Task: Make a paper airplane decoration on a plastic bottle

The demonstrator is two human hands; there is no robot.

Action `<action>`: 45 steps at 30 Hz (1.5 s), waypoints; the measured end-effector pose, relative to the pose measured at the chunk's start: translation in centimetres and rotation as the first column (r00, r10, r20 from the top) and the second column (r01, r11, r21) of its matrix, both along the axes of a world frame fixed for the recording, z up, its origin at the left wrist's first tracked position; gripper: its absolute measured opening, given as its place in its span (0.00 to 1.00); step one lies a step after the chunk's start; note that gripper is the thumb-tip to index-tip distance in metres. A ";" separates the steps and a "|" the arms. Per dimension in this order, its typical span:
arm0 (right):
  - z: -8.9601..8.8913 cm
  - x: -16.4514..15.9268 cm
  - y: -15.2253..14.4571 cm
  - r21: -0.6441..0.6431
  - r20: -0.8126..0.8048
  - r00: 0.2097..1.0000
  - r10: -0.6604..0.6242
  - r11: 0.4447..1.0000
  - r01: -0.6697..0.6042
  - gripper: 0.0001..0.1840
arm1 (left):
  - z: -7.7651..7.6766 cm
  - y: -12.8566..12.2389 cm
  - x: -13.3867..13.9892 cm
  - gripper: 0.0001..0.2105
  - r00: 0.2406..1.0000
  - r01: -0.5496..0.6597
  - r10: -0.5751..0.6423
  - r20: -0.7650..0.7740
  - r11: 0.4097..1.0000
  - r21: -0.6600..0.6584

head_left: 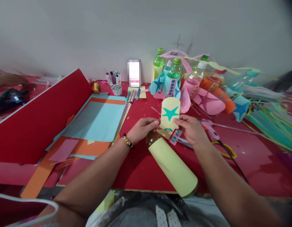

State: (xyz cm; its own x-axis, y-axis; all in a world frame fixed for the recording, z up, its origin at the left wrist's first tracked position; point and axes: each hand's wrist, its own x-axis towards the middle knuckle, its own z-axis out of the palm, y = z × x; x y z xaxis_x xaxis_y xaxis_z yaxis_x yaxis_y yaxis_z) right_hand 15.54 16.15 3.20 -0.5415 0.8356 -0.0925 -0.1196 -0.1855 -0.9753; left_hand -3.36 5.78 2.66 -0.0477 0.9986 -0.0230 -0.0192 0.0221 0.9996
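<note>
My right hand (189, 128) pinches the lower right edge of a pale yellow paper cutout (169, 123) with a rounded top and a green star drawn on it. At its lower left edge, the closed fingers of my left hand (146, 127) meet the same paper. Just below my hands a bottle wrapped in pale yellow paper (173, 167) lies slanted on the red table, its brown neck under my left hand. Behind the cutout rest a second yellow star piece (166, 133), partly hidden, and a pink strip with green dots (176, 137). Scissors (225, 149) and a pink glue gun (211, 130) lie beside my right hand.
Decorated bottles (195, 78) crowd the back right, beside a heap of coloured strips (273, 123). Left are stacked paper sheets (98, 119) and an upright red board (46, 123); another person's hand (13, 81) shows beyond it. A pen cup (116, 88) stands near the wall.
</note>
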 end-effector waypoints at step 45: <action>-0.1 0.8 -2.3 0.093 0.379 0.913 0.147 0.976 -0.196 0.16 | 1.6 -5.0 -3.4 0.41 0.690 0.256 -0.208 -0.694 0.966 -0.035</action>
State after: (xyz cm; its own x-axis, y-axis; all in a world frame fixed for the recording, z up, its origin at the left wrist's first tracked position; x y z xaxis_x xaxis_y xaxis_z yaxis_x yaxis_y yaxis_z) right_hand 16.33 13.90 3.07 -0.6255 0.7506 -0.2130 0.2749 -0.0434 -0.9605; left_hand -6.74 0.75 4.28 0.2073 0.9781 -0.0189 0.6694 -0.1277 0.7318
